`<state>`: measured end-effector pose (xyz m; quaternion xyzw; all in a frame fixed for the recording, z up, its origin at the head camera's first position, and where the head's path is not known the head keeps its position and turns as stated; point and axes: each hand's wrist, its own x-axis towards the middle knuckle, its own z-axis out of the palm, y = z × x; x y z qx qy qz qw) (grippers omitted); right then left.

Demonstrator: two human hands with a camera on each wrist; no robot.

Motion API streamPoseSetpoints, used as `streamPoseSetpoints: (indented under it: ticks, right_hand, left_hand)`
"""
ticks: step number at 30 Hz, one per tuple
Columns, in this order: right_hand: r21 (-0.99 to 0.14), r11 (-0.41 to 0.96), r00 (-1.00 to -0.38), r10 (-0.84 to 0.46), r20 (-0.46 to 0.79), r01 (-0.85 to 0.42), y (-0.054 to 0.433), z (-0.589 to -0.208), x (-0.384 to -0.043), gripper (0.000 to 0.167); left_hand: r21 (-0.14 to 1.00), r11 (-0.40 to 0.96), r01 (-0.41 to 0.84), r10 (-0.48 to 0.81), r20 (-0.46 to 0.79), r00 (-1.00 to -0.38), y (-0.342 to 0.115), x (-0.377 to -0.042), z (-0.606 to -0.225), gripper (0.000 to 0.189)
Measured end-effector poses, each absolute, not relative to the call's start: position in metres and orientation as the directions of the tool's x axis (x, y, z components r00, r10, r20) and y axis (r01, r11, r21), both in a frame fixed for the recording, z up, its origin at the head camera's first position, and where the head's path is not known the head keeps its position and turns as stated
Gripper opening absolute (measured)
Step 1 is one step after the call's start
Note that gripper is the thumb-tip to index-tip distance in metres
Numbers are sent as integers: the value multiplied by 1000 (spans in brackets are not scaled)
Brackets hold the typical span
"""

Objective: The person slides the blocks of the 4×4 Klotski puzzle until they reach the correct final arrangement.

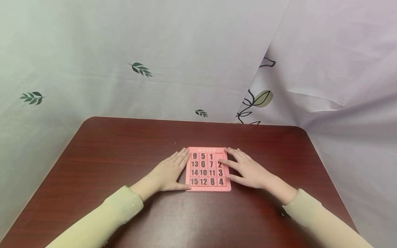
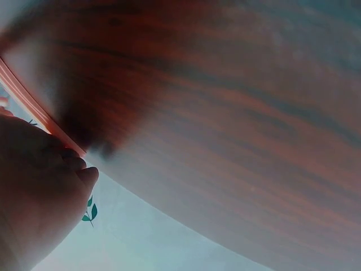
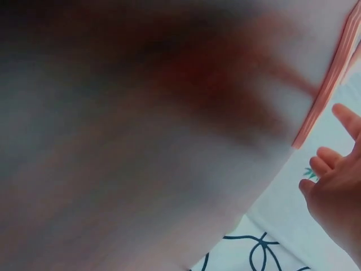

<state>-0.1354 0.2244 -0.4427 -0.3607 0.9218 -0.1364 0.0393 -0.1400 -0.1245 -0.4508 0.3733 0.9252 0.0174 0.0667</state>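
Note:
A pink number sliding puzzle (image 1: 208,188) lies flat on the table, its numbered tiles in rows. The tile slot at its top right corner, beside tile 1, is vacant. My left hand (image 1: 170,172) rests along the puzzle's left side, fingers straight at the upper edge and thumb at the lower left corner. On the other side, my right hand (image 1: 251,170) has its index fingertip at the top of tile 2 (image 1: 220,165), with other fingertips by the right edge. Both wrist views show only the puzzle's side edge (image 2: 39,110) and part of each hand; the tiles are hidden there.
The dark red wooden table (image 1: 130,144) has rounded far corners. A pale curtain (image 1: 186,51) with leaf prints hangs right behind its far edge, and more cloth (image 1: 347,69) hangs at the right.

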Motion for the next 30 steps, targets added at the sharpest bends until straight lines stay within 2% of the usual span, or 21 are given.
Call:
streamPoseSetpoints:
  ticks: [5,12,23,30]
  right_hand:
    - [-295,682,-724,-688,54,-670,211,-442,-148,63]
    - [-305,672,-710,-704,22,-675,194,-443,-161,60]
    - [-282,723,-757,-653,19,-631,220,-441,-155,55]
    - [-277,695,-732,-679,47,-663,212,-440,-156,59]
  left_hand:
    - [84,725,683,688,-115,-716,-125,-140,-451,120]
    - [78,724,686,690,-118,-715,-124,-141,-453,120]
    - [78,726,684,688,-114,-717,-124,-141,-450,120]
    - [88,723,685,691,-104,-716,-124,-140,-451,119]
